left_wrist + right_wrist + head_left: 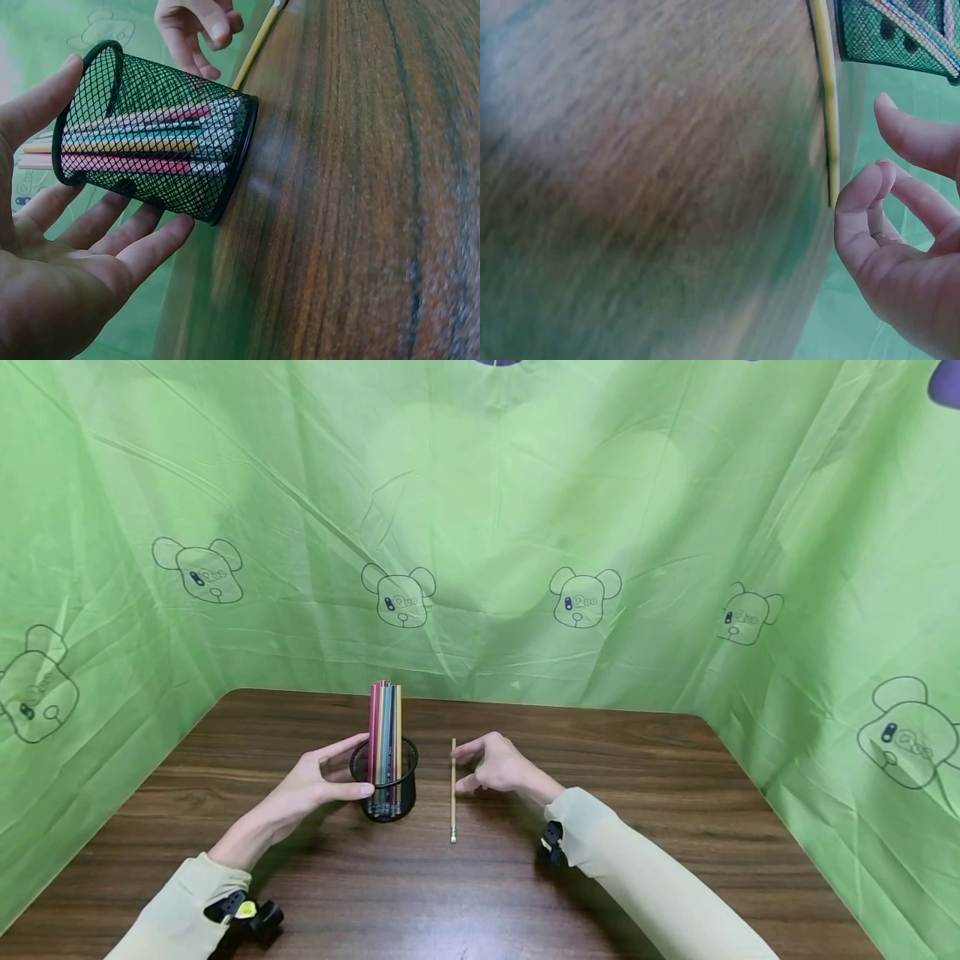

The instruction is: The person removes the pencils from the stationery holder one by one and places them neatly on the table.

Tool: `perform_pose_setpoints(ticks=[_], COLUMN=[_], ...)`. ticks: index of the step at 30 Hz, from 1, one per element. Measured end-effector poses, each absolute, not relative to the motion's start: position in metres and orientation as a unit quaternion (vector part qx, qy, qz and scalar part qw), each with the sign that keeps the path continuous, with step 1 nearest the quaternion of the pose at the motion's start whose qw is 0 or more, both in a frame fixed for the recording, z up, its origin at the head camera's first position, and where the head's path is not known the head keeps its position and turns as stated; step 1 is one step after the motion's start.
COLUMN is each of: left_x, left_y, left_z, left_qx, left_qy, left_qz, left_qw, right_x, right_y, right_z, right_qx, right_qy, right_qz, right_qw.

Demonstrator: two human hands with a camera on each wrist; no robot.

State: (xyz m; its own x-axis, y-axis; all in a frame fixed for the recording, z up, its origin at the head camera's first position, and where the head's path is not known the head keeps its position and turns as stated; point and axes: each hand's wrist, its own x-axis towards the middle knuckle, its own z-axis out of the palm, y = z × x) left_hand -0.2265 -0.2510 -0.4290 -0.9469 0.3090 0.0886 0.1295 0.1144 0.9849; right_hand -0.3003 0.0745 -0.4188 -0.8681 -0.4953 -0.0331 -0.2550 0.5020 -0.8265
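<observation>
A black mesh pencil cup stands upright on the table, with several coloured pencils upright in it. My left hand holds the cup from the left, thumb at the near side of the rim. In the left wrist view the fingers curve along the cup's other side. To the right of the cup, a yellow pencil lies on the table, its eraser end toward me. My right hand is beside this pencil. In the right wrist view its thumb and fingertips stand apart, with nothing pinched between them.
The dark wooden table reaches back to a green cloth printed with bear faces, which also hangs at both sides. Each wrist wears a black camera strap, the left one near the table's front.
</observation>
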Motion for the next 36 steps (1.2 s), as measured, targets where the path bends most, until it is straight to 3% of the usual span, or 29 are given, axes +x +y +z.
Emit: perform_pose_setpoints(ticks=[16, 36], left_x=[-0.23, -0.228], left_y=[-0.25, -0.25], left_z=[-0.43, -0.428], left_qx=[0.155, 0.149], left_qy=[0.746, 0.746], left_qz=[0.645, 0.646], left_qw=[0.064, 0.065], right_x=[-0.293, -0.284], right_y=[0.087, 0.062], right_z=[-0.4, -0.383], right_qx=[-0.232, -0.276], right_qy=[0.856, 0.838], right_qz=[-0.453, -0.469], right_qw=[0.092, 0.051])
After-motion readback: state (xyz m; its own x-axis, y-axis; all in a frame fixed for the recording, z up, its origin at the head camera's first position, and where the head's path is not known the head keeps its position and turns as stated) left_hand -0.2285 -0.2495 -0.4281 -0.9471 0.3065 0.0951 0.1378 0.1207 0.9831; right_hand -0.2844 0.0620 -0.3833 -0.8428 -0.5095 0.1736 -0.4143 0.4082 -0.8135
